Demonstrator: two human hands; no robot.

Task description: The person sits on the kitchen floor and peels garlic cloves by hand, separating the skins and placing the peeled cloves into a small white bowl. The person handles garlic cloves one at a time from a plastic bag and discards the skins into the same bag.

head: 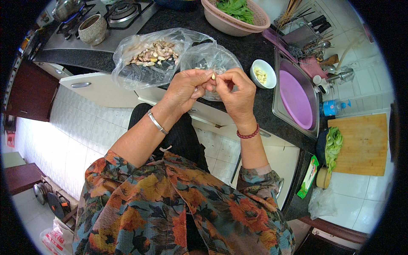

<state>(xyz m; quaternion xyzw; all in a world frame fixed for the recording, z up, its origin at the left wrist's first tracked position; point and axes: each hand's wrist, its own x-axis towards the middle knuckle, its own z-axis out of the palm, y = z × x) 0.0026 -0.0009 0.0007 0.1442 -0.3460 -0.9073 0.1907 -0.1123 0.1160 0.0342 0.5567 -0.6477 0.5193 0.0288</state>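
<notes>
Between thumb and fingers, my left hand (188, 84) pinches a small pale garlic clove (213, 76). My right hand (237, 91) meets it there, its thumb and forefinger pinched together at the clove's side; whether they grip a bit of skin is too small to tell. Beneath both hands lies a clear plastic bag (212, 52) with thin scraps of garlic skin on it. To the left, unpeeled garlic cloves (156, 54) are heaped in another open clear plastic bag (127, 47). A white bowl (271, 76) right of my right hand holds peeled garlic cloves (260, 75).
A stoneware pot (92, 29) stands by the gas stove (124, 14). Pink baskets (223, 27) hold leafy greens (237, 11) at the back. The steel sink (277, 105) with a purple basin (295, 98) is right; beyond lies a wooden cutting board (360, 143). A cabinet door (102, 89) hangs open below.
</notes>
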